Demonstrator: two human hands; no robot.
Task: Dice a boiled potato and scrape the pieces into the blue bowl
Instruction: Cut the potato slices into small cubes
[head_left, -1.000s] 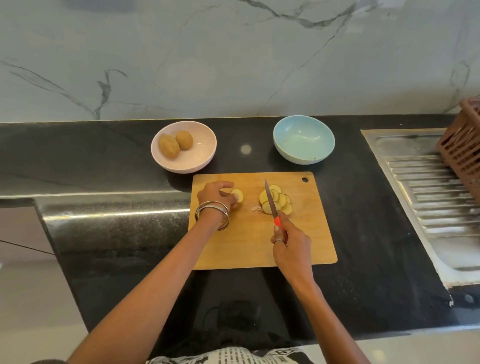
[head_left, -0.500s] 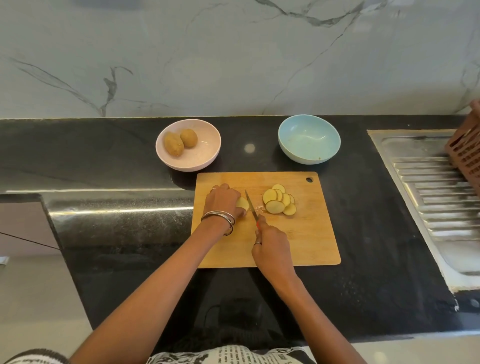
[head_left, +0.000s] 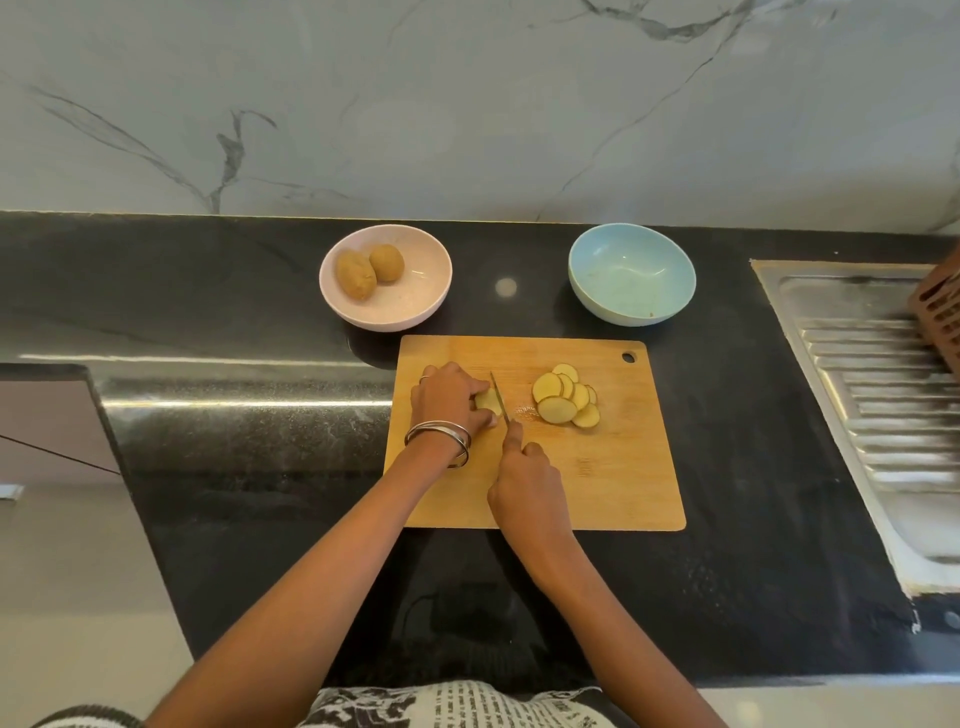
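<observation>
On the cutting board (head_left: 597, 478), a knife (head_left: 500, 397) is gripped by the right hand (head_left: 527, 480); the potato end (head_left: 488, 401) is pinched by the left hand (head_left: 449, 397). About 7 slices (head_left: 566, 402) are fanned alongside. Beyond, on the worktop (head_left: 208, 291), 2 potatoes (head_left: 369, 270) are held in 1 pink bowl (head_left: 415, 306); 1 blue bowl (head_left: 631, 274) is seen.

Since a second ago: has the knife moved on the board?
Yes. The knife shifted left, away from the slice pile, and now sits against the potato piece held by the left hand.

We see a pink bowl (head_left: 385, 306) on the black counter (head_left: 234, 291), with two whole brown potatoes (head_left: 369, 270) in it. A shiny metal sink tray (head_left: 883, 415) sits far right, with a brown basket (head_left: 943, 317) on it.
</observation>
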